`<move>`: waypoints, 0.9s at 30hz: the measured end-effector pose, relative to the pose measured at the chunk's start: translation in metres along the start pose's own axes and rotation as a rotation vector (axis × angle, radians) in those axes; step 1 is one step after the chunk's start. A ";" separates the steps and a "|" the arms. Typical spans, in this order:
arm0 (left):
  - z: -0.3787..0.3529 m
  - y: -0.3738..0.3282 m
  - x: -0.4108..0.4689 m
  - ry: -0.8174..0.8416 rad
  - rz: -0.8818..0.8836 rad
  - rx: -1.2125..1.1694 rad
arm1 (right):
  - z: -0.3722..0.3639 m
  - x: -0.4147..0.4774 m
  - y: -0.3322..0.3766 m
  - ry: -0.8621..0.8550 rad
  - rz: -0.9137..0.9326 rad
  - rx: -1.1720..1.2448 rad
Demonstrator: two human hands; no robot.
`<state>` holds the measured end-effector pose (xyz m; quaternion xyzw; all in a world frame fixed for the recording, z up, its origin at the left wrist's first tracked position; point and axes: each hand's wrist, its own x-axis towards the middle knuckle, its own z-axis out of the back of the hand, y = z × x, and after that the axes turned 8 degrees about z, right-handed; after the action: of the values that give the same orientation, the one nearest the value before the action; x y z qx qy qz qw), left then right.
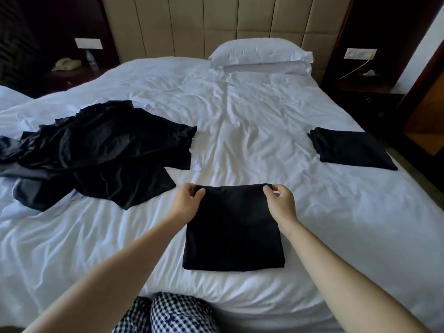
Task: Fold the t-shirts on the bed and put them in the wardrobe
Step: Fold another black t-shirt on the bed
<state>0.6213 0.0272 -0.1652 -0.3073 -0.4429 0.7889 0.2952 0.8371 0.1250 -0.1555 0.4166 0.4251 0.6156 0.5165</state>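
A black t-shirt, folded into a rectangle, lies flat on the white bed just in front of me. My left hand pinches its far left corner and my right hand pinches its far right corner. A loose heap of unfolded black t-shirts sprawls on the left side of the bed. A folded stack of black t-shirts rests near the bed's right edge. No wardrobe is in sight.
Two white pillows sit by the padded headboard. A nightstand at the left holds a phone and a water bottle. Another nightstand stands at the right. My checked trousers touch the bed's near edge.
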 end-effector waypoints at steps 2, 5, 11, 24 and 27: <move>-0.005 0.008 0.014 -0.012 -0.001 0.086 | -0.008 0.009 -0.009 -0.013 -0.006 -0.131; -0.012 0.023 0.027 -0.072 -0.032 0.235 | -0.019 0.017 -0.025 -0.010 0.009 -0.324; -0.021 0.040 0.035 -0.165 -0.191 0.352 | -0.035 0.021 -0.053 -0.094 0.101 -0.551; -0.009 0.037 0.021 -0.005 -0.062 0.200 | -0.025 0.005 -0.045 -0.131 0.070 -0.289; 0.004 0.049 0.008 0.099 0.002 0.088 | -0.012 -0.009 -0.043 -0.038 -0.011 -0.214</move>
<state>0.6041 0.0095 -0.2082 -0.3330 -0.3921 0.7918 0.3293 0.8387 0.1199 -0.2002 0.3683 0.3495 0.6465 0.5694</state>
